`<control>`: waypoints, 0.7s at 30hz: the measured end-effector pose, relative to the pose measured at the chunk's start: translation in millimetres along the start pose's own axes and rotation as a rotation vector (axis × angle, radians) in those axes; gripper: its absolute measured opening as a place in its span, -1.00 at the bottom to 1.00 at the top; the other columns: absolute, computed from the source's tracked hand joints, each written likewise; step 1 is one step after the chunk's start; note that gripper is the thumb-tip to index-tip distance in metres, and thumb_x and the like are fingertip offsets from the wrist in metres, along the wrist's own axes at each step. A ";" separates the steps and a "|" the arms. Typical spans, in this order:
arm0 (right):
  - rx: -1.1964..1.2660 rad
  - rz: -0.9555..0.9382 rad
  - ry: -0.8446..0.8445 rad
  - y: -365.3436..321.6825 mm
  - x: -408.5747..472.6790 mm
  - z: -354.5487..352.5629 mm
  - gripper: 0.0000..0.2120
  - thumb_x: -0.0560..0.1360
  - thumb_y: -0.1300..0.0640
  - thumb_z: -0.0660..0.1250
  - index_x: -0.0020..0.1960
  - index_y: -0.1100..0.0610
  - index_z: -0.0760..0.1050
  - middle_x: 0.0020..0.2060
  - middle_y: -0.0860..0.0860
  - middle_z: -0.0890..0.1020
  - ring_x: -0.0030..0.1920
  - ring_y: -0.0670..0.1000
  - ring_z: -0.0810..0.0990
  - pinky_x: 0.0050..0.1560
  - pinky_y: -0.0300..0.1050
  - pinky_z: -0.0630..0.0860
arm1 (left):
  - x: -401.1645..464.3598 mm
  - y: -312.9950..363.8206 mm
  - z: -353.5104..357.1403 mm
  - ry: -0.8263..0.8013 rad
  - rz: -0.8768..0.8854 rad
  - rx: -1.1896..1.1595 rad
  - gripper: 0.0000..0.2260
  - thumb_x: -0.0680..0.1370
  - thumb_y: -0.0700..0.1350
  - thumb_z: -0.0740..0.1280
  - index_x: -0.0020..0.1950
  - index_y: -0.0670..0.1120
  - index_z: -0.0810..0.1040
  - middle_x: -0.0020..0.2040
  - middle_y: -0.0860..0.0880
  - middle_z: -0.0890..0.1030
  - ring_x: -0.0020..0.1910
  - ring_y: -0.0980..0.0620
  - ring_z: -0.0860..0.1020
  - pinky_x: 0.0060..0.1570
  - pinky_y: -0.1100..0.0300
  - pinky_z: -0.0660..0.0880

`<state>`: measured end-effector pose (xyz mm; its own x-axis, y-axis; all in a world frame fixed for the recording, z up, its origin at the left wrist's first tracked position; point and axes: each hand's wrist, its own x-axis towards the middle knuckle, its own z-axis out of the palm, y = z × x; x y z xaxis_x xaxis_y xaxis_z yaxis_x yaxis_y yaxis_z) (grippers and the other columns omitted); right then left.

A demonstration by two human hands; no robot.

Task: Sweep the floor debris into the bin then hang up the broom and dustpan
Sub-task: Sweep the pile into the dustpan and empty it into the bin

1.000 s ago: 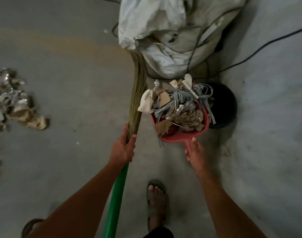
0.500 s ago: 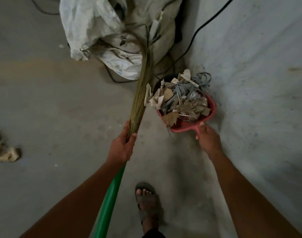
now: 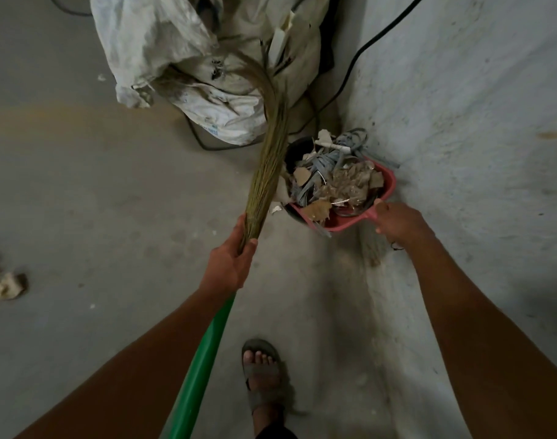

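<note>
Head view only, so I go by what it gives me. Left hand [image 3: 231, 261] is curled round the grass broom [image 3: 267, 172] where the straw bundle meets its green handle [image 3: 204, 359]; the handle's near end runs out of frame at the bottom. The bristle tips bend against a white woven sack [image 3: 188, 64] at the far side, whose top is cut off; faint bluish print on its lower fold is too blurred for me to read. Right hand [image 3: 400, 224] grips the handle of the red dustpan [image 3: 343, 221], and its fingers cover most of that handle. The pan sits over a black bin [image 3: 297, 152] at the foot of the right wall; I see only the bin's far-left rim, the rest is hidden under the pan. Debris [image 3: 334, 179] is heaped in the pan: grey strapping, torn card, crumpled clear film. A black cable [image 3: 350, 71] runs along the wall behind the sack. One scrap of crumpled paper [image 3: 4, 286] lies at the left edge, partly cut off. My sandalled foot [image 3: 263, 372] is near, between the arms.
</note>
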<state>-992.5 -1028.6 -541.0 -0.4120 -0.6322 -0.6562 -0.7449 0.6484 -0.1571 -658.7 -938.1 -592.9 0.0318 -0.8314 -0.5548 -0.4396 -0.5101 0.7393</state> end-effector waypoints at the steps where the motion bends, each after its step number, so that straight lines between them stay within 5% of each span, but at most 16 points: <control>1: 0.018 0.008 -0.029 -4.6 0.7 -7.7 -0.45 0.70 -0.26 0.03 0.07 0.14 0.60 -0.09 0.11 0.70 -0.15 0.13 0.63 -0.02 -0.02 0.56 | 0.3 1.1 0.5 -0.001 0.001 0.001 -0.44 0.70 0.12 0.23 0.63 0.36 0.06 -0.12 -0.10 0.63 -0.36 0.03 0.55 -0.42 0.22 0.52; 3: 0.050 0.049 -0.081 -11.8 6.4 -21.9 -0.58 0.74 -0.12 0.14 0.04 0.19 0.57 -0.19 0.10 0.64 -0.35 0.04 0.49 -0.29 -0.15 0.40 | 0.7 2.9 1.1 -0.004 0.002 0.003 -0.44 0.70 0.11 0.23 0.63 0.36 0.06 -0.12 -0.12 0.63 -0.36 0.04 0.54 -0.42 0.22 0.52; 7: -0.047 0.036 -0.108 -28.2 14.3 -43.0 -0.79 0.65 -0.01 0.33 0.01 0.14 0.55 -0.26 0.11 0.66 -0.42 0.01 0.47 -0.36 -0.16 0.39 | 2.6 7.6 -0.4 -0.008 0.000 0.012 -0.44 0.70 0.11 0.23 0.63 0.36 0.05 -0.12 -0.13 0.62 -0.35 0.02 0.54 -0.40 0.19 0.54; 13: -0.332 -0.021 0.092 -65.1 13.9 -60.7 -0.74 0.44 -0.08 0.49 -0.07 0.12 0.66 -0.20 0.12 0.68 -0.18 0.14 0.68 0.16 0.08 0.59 | 6.3 13.5 -2.8 -0.015 -0.011 0.016 -0.43 0.70 0.11 0.23 0.63 0.37 0.04 -0.13 -0.10 0.62 -0.36 0.00 0.54 -0.39 0.16 0.56; 21: -0.409 -0.038 0.197 -91.2 -5.3 -98.2 -0.59 0.46 -0.18 0.48 0.16 0.08 0.63 0.00 0.11 0.71 0.03 0.16 0.72 0.23 0.08 0.56 | -2.1 15.9 -8.5 -0.023 -0.017 -0.011 -0.44 0.70 0.10 0.24 0.62 0.40 0.06 -0.14 -0.08 0.62 -0.38 0.00 0.55 -0.36 0.07 0.61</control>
<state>-973.9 -1126.1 -450.8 -0.4427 -0.7467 -0.4965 -0.8912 0.4274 0.1518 -658.2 -946.3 -576.8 0.0186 -0.8171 -0.5762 -0.4291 -0.5270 0.7335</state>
